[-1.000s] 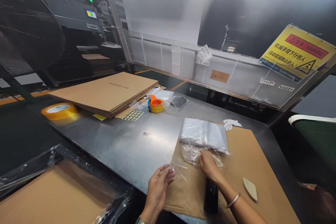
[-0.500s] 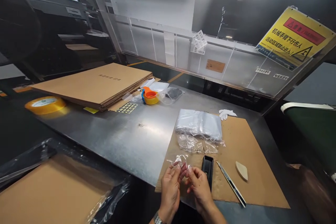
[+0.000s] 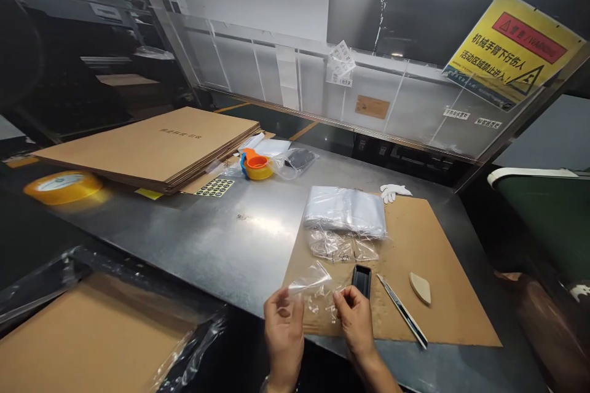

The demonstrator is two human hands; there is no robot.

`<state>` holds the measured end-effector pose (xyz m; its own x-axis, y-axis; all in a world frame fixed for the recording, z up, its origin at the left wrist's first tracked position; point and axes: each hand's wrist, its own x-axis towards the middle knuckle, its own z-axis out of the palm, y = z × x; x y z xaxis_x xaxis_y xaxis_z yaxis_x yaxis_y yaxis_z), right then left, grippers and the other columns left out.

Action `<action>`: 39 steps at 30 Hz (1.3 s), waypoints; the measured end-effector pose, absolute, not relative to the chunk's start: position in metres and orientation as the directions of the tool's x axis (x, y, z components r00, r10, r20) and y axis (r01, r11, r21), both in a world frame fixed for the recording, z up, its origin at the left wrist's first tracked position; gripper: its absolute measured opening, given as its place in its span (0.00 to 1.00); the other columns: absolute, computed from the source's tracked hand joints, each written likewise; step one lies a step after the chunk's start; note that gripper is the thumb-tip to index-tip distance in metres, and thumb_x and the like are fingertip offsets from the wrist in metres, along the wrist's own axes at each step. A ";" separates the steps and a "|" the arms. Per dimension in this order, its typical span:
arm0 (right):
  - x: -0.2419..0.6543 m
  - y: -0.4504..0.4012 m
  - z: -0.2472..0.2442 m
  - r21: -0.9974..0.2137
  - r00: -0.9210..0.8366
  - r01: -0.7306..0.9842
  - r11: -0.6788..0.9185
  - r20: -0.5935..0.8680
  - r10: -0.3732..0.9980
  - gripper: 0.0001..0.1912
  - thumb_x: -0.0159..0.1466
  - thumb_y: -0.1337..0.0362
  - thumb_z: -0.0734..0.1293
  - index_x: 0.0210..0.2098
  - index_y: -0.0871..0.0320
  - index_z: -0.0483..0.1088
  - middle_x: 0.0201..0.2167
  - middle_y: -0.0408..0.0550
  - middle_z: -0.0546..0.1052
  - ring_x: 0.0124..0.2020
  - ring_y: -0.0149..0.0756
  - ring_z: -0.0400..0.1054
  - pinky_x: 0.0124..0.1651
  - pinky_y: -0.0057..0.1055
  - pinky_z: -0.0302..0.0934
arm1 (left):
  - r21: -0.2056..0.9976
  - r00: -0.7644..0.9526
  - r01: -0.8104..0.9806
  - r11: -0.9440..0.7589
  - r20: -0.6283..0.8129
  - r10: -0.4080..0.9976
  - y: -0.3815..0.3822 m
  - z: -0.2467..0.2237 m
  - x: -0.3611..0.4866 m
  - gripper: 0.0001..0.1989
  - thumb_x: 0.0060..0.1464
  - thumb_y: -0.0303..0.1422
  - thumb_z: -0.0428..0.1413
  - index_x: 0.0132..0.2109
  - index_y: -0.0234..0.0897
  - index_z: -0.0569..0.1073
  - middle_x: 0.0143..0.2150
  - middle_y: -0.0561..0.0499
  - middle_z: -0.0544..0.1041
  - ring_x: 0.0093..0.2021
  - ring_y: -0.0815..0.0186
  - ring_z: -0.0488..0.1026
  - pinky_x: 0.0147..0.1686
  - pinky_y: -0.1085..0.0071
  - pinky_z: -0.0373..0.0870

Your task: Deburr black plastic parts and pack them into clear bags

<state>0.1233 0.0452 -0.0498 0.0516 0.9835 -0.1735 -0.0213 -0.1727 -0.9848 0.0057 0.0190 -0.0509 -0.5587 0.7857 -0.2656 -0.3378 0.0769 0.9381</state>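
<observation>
A clear plastic bag (image 3: pixel 311 282) is stretched between my two hands above the near left part of a cardboard sheet (image 3: pixel 452 295). My left hand (image 3: pixel 284 325) grips its left side between thumb and fingers. The bag's right edge is pinched in my right hand (image 3: pixel 356 318). Just beyond the right hand lies a black tray-like piece (image 3: pixel 362 280), partly hidden by that hand. To its right are a utility knife (image 3: pixel 402 311) and a beige piece with a curved edge (image 3: pixel 420 288). A stack of clear bags (image 3: pixel 345 212) lies behind on the cardboard.
A white glove (image 3: pixel 395 192) lies at the cardboard's far edge. On the metal table (image 3: pixel 221 252) are a cardboard stack (image 3: pixel 152 141), a tape roll (image 3: pixel 64 187), a tape dispenser (image 3: pixel 258 166) and a sticker sheet (image 3: pixel 215 187). A plastic-lined box (image 3: pixel 92 331) stands at the lower left.
My hands have moved apart, the left one going left. The plastic bag, bunched between the fingers before, is now spread out. The view has shifted slightly.
</observation>
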 end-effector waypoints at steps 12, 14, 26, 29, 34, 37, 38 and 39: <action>0.135 0.034 -0.041 -0.966 -0.072 0.250 -0.063 -0.084 0.994 0.10 0.56 0.59 0.65 0.23 0.59 0.65 0.20 0.39 0.66 0.23 0.28 0.58 0.28 0.24 0.52 | 0.980 -0.281 -0.132 0.151 -0.183 0.942 0.033 -0.046 0.003 0.18 0.48 0.47 0.56 0.27 0.35 0.68 0.21 0.55 0.67 0.22 0.69 0.64 0.24 0.75 0.62; 0.139 0.031 -0.042 -0.958 -0.069 0.280 -0.064 -0.087 0.994 0.11 0.58 0.58 0.64 0.25 0.59 0.66 0.21 0.40 0.67 0.24 0.29 0.59 0.29 0.25 0.53 | 0.989 -0.327 -0.091 0.120 -0.144 0.934 0.032 -0.048 0.004 0.17 0.50 0.46 0.54 0.29 0.36 0.68 0.22 0.56 0.68 0.24 0.69 0.65 0.25 0.75 0.63; 0.190 0.007 -0.055 -0.747 0.229 0.633 -0.204 -0.071 0.971 0.18 0.60 0.49 0.58 0.38 0.57 0.67 0.26 0.50 0.72 0.28 0.42 0.66 0.30 0.31 0.51 | 0.939 -0.427 0.308 -0.153 0.280 0.860 0.023 -0.043 -0.008 0.07 0.51 0.33 0.55 0.38 0.42 0.76 0.37 0.47 0.72 0.42 0.58 0.67 0.47 0.64 0.62; 0.196 0.013 -0.060 -0.689 0.225 0.697 -0.198 -0.052 0.973 0.13 0.58 0.52 0.60 0.27 0.55 0.66 0.23 0.50 0.71 0.25 0.41 0.65 0.28 0.31 0.47 | 0.919 -0.245 0.344 -0.193 0.286 0.926 0.025 -0.049 -0.002 0.09 0.51 0.31 0.55 0.38 0.44 0.78 0.34 0.47 0.75 0.37 0.59 0.69 0.41 0.65 0.65; 0.204 0.009 -0.054 -0.689 0.164 0.707 -0.162 -0.063 0.984 0.14 0.60 0.55 0.57 0.25 0.56 0.66 0.17 0.47 0.68 0.20 0.37 0.62 0.26 0.30 0.48 | 0.918 -0.173 0.376 -0.126 0.204 0.964 0.024 -0.061 0.002 0.12 0.50 0.31 0.57 0.42 0.46 0.78 0.33 0.47 0.78 0.35 0.57 0.70 0.38 0.65 0.65; 0.210 -0.006 -0.044 -0.752 0.029 0.652 -0.091 -0.095 0.995 0.16 0.62 0.54 0.56 0.32 0.56 0.70 0.21 0.47 0.71 0.22 0.36 0.64 0.27 0.28 0.53 | 0.924 -0.239 0.378 -0.053 0.153 0.959 0.022 -0.064 -0.002 0.10 0.47 0.33 0.59 0.39 0.45 0.79 0.30 0.47 0.76 0.34 0.57 0.69 0.38 0.65 0.66; 0.210 -0.011 -0.040 -0.785 -0.037 0.615 -0.072 -0.119 0.992 0.17 0.63 0.54 0.56 0.35 0.56 0.71 0.23 0.47 0.72 0.23 0.35 0.65 0.27 0.28 0.54 | 0.927 -0.257 0.373 -0.029 0.133 0.957 0.022 -0.063 -0.003 0.09 0.46 0.33 0.60 0.38 0.45 0.79 0.29 0.47 0.76 0.33 0.57 0.69 0.37 0.66 0.66; 0.210 -0.017 -0.038 -0.825 -0.108 0.561 -0.066 -0.152 0.982 0.17 0.63 0.53 0.56 0.38 0.56 0.71 0.24 0.46 0.73 0.24 0.36 0.65 0.28 0.27 0.55 | 0.932 -0.266 0.364 -0.007 0.111 0.958 0.022 -0.063 -0.003 0.08 0.46 0.34 0.60 0.36 0.44 0.79 0.28 0.47 0.75 0.32 0.58 0.69 0.36 0.67 0.66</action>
